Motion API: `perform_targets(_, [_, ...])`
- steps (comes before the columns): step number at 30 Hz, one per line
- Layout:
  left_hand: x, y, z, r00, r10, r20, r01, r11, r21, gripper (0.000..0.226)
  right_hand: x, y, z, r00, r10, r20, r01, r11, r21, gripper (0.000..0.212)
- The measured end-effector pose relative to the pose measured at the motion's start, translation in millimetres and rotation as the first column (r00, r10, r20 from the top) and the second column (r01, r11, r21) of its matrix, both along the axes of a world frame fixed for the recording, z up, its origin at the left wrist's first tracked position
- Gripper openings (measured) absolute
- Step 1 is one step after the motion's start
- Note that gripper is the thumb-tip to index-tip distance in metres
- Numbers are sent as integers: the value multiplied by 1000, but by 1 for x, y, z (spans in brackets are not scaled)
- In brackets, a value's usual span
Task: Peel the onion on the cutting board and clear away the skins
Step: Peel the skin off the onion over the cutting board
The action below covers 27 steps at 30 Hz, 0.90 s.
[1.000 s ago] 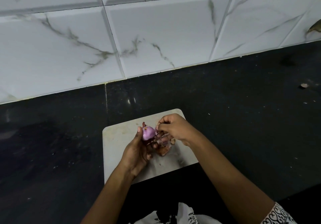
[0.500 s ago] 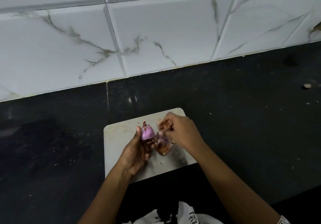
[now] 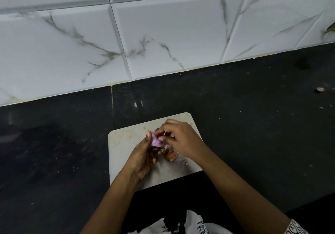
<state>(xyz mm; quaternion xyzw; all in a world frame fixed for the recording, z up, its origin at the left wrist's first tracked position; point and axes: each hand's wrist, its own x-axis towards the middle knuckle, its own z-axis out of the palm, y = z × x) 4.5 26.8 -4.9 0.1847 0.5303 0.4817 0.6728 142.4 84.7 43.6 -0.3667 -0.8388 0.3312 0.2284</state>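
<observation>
The left hand (image 3: 143, 154) curls around the one small, round pink-purple onion (image 3: 156, 142) and holds it above the white rectangular plastic cutting board (image 3: 123, 143). The right hand (image 3: 182, 137) pinches the onion's far end with bent fingers. The hands hide too much of the onion to show its long axis. One heap of brown papery skins (image 3: 171, 155) lies on the board just beside the hands. The board rests on the black stone desk (image 3: 253, 125).

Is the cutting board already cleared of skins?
No, loose skins lie on the cutting board below the onion that the left hand holds.
</observation>
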Motion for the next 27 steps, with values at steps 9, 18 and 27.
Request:
perform_targets(9, [-3,2,4,983,156,93,-150,987,-61,48,10,-1,-4,940,54,336,-104,986,130,13])
perform_targets(18, [-9,-5,12,897,135,421,-95,989,-114,49,15,2,-18,928,-141,346,158,987,-21,27])
perform_targets(27, [5,-6,23,977,72,203,-57,995,-76,47,-12,-9,-2,990,-131,-57,102,926,-362,38])
